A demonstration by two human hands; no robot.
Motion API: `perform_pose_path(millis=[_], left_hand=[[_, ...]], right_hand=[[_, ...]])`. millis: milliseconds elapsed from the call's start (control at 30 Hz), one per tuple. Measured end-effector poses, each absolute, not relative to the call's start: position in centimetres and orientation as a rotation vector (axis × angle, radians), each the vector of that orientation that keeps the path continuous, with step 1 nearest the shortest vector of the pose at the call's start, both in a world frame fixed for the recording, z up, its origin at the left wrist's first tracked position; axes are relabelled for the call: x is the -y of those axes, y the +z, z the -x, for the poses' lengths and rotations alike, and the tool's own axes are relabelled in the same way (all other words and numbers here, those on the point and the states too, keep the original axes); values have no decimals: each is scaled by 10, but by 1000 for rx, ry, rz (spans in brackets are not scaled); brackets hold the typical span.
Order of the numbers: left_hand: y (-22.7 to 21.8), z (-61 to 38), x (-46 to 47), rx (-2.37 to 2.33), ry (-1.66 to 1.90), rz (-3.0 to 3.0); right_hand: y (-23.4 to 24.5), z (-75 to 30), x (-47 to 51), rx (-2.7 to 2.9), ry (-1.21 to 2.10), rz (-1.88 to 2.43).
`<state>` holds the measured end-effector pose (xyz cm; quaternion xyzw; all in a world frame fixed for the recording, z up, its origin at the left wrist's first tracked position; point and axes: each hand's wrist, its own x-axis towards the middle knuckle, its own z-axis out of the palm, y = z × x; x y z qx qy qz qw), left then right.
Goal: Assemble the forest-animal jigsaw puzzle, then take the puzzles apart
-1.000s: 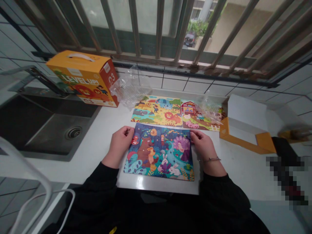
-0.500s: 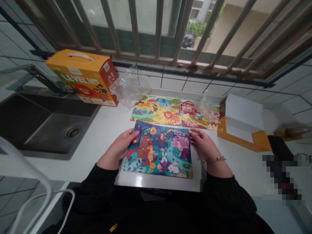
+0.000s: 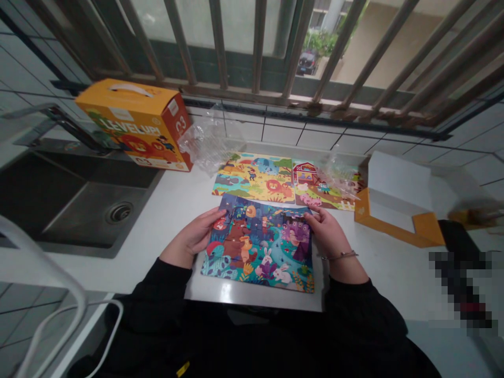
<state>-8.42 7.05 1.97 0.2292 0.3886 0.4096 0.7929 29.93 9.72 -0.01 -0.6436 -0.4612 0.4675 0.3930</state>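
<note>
A dark, matte sink [image 3: 88, 215] with a squared basin and round drain fills the left of the frame. Above it, at upper left, I see an upright orange carton [image 3: 137, 123] with a pale handle, printed "LEVEL UP!". Crinkled clear plastic wrap [image 3: 214, 139] lies beside it.

At centre left, the person's left hand [image 3: 197, 233] pinches the upper left edge of a puzzle [image 3: 262, 249], thumb on top. The puzzle is at the lower middle of the frame, over the glossy white counter [image 3: 163, 210]; whether it lies flat or is slightly raised, I cannot tell. Its long axis runs left to right, dipping slightly rightward, and its animals' heads point toward the top of the frame. It is a thin rectangle of interlocking pieces in deep blue and teal: brown bear, white rabbits, purple peacock.

Just above it, a yellow savanna board [image 3: 252, 178] and a farm board [image 3: 315, 193] lie side by side, clear film [image 3: 338, 172] partly over the second. The right hand [image 3: 328, 233] grips the puzzle's upper right edge between thumb and fingers. At right stands an open orange box [image 3: 399, 178], white inside.
</note>
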Motion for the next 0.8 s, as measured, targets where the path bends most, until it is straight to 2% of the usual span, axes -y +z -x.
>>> perform_pose_path(millis=[200,433,600,800], left_hand=[[23,83,-76,-909,832,-528],[25,78,-92,-900,807,-573],[24,73,-88,-929,792,-638],[28,74,-83,-894,779,-632]], right_hand=[[-12,-294,-99,1165,1031,1627],[-16,-291,-98,1325,1146,1516],[-13,-287,-95,1557,1026,1525],[-11,-283,-96,1360,1164,1412]])
